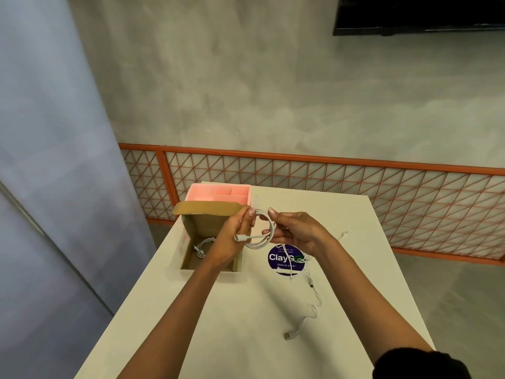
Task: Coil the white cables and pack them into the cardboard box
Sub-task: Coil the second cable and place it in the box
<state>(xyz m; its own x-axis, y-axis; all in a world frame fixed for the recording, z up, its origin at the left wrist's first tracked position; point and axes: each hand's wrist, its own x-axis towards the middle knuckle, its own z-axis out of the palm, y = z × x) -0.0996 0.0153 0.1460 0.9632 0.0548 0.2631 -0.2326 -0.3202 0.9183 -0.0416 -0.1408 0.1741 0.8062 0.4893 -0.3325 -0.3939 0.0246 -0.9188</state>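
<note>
A white cable (pixel 266 233) wound into a small coil hangs between both hands above the table, one plug sticking out to the left. My left hand (pixel 235 236) pinches the coil's left side and my right hand (pixel 296 232) grips its right side. The open cardboard box (pixel 191 258) stands just left of the hands, its flap raised, with one coiled white cable (pixel 203 246) lying inside. Another white cable (pixel 311 299) trails loose on the table by the right forearm, ending in a USB plug (pixel 288 335).
A pink compartment tray (pixel 218 193) sits behind the box at the table's far edge. A round purple sticker (pixel 285 259) is on the white table (pixel 246 324). An orange lattice railing (pixel 355 192) runs behind the table.
</note>
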